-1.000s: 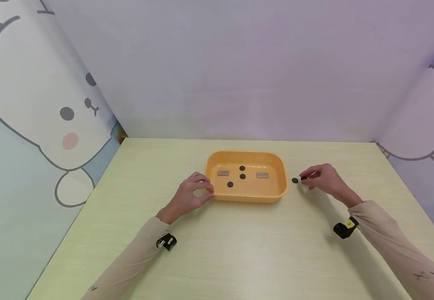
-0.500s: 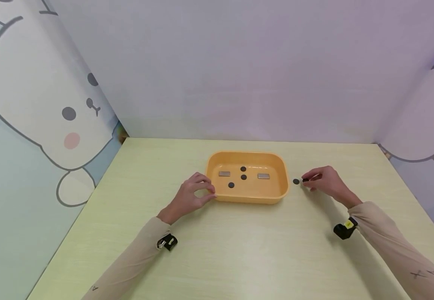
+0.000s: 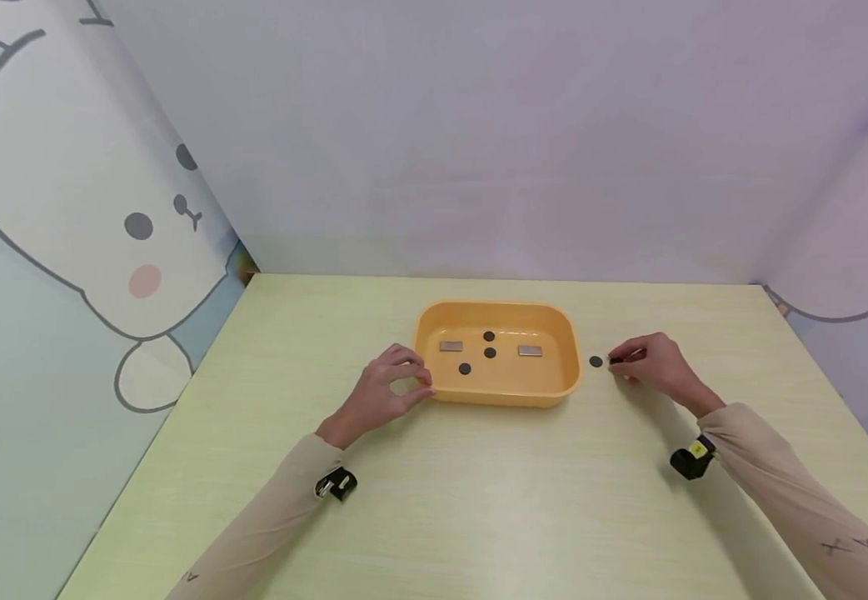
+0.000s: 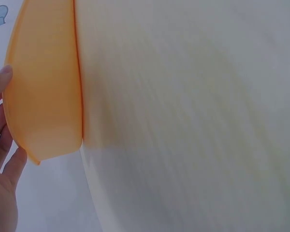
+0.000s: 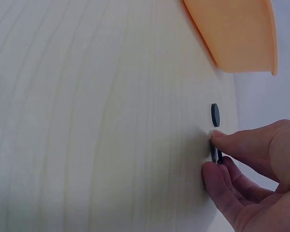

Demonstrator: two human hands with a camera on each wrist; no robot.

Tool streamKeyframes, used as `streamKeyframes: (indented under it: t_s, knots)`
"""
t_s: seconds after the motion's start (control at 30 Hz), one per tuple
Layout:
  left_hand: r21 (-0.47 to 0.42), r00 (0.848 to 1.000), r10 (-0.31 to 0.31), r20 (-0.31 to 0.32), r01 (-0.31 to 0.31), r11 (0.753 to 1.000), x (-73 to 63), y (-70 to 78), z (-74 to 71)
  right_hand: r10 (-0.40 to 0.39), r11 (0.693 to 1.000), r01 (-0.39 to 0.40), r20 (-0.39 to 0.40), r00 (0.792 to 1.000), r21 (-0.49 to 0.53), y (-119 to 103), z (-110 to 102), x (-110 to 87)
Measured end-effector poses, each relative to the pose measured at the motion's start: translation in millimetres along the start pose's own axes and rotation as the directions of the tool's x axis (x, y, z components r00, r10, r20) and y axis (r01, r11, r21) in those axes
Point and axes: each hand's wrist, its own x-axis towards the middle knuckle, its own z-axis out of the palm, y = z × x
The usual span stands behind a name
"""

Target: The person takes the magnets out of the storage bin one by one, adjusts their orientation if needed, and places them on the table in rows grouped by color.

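My left hand [image 3: 377,390] holds the near left corner of an orange plastic tray [image 3: 501,398], thumb and fingers at its rim in the head and left wrist views. Inside lie three small black discs, one being the lower left disc [image 3: 465,368], and two silvery rectangular bars, a left bar [image 3: 451,346] and a right bar [image 3: 530,351]. To the right of the tray, my right hand [image 3: 655,367] pinches a black disc [image 5: 220,154] on edge between thumb and fingertips, with a pale silvery edge showing against it. Another black disc [image 5: 215,115] lies just beyond the fingertips.
The tray stands toward the back of a pale wood-grain table [image 3: 479,500]. Behind the table rises a plain pale wall [image 3: 479,150], with cartoon-printed panels at both sides. A small black device [image 3: 692,458] sits at the right wrist, another device [image 3: 336,483] at the left.
The right hand's fingertips have shifted slightly around the pinched disc, and a silvery edge now shows there. The left hand stays at the tray; the whole view has drifted a little.
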Motion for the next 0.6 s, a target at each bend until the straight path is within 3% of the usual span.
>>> streamKeyframes:
  t_s: [0.6]
  knots:
    - [-0.005, 1.000, 0.022, -0.015, -0.022, 1.000, 0.0, -1.3, 0.8, -0.005, 1.000, 0.005, -0.021, 1.000, -0.017, 0.0, 1.1, -5.0]
